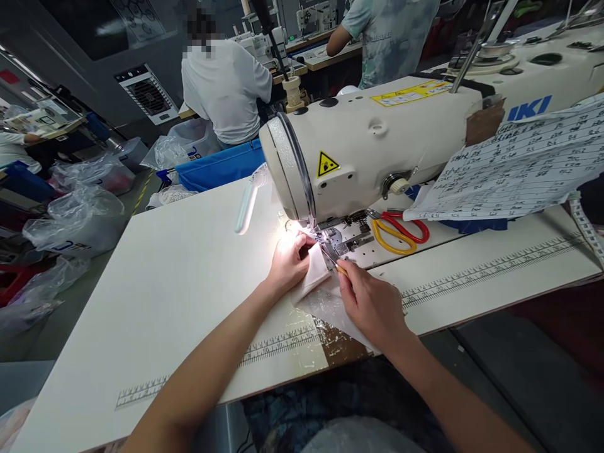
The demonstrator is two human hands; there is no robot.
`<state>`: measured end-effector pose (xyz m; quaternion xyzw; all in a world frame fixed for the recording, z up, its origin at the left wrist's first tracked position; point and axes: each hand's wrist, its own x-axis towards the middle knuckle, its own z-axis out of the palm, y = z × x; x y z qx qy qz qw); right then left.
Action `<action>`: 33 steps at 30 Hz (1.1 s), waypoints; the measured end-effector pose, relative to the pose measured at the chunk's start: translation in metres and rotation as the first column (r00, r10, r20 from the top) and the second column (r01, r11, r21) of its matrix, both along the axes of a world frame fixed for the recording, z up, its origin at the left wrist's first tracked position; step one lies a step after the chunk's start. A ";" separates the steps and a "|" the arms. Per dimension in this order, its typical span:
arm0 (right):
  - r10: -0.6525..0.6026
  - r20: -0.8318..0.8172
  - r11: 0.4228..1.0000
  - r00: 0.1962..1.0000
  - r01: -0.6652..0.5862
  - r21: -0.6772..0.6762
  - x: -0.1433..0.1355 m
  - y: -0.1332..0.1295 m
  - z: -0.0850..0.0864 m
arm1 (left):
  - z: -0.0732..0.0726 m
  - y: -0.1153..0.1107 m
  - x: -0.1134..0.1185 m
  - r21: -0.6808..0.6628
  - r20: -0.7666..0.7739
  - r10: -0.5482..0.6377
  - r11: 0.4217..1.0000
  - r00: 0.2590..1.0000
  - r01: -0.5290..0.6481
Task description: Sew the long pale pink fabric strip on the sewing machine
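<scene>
A cream sewing machine (pixel 349 157) stands on the white table, with a lit needle area at its left end. Close by the needle, my left hand (pixel 289 261) pinches a piece of pale fabric (pixel 315 267), which hangs down toward the table's front edge. In my right hand (pixel 370 299) is a thin pointed metal tool with a yellow handle (pixel 341 268). Its tip reaches to the fabric beside the needle plate, and its exact kind is unclear. Red-and-yellow-handled scissors (pixel 399 233) lie on the machine bed, right of my hands.
Printed rulers (pixel 491 270) run along the table's (pixel 189 270) front edge. A pale elongated object (pixel 245 207) lies left of the machine head. Handwritten paper sheets (pixel 514 170) overhang the right side. Beyond are two people seated at machines and plastic-wrapped bins (pixel 80 217).
</scene>
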<state>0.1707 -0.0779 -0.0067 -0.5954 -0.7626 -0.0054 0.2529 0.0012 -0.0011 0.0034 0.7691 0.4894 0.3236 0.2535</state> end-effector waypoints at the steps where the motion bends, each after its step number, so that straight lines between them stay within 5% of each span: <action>1: -0.002 0.002 1.000 1.000 0.002 -0.006 0.000 0.000 0.000 | -0.001 0.000 0.000 0.011 -0.027 0.006 1.000 1.000 -0.006; 5: -0.007 0.001 1.000 1.000 0.007 -0.028 -0.001 0.000 0.000 | -0.005 0.002 0.001 0.001 -0.098 0.068 0.998 0.993 -0.069; 12: 0.002 -0.040 1.000 0.999 -0.003 -0.021 0.001 0.000 0.002 | -0.003 0.004 0.001 -0.143 0.102 0.079 0.988 0.992 -0.064; 19: -0.018 0.001 0.994 1.000 0.018 -0.110 0.000 0.001 0.007 | -0.003 0.003 0.002 -0.130 0.120 0.068 0.990 0.990 -0.053; 26: -0.035 0.038 0.998 0.999 0.036 -0.043 -0.002 -0.005 0.006 | 0.001 0.000 -0.004 0.124 -0.203 -0.061 0.988 0.977 0.088; 30: -0.008 -0.079 1.000 0.997 0.011 0.029 0.008 -0.037 0.005 | 0.008 -0.009 -0.008 0.143 -0.371 -0.162 0.963 0.914 0.229; 33: 0.035 -0.191 0.999 0.981 -0.027 0.044 0.022 -0.066 0.005 | 0.012 -0.019 -0.004 0.192 -0.509 -0.119 0.950 0.852 0.247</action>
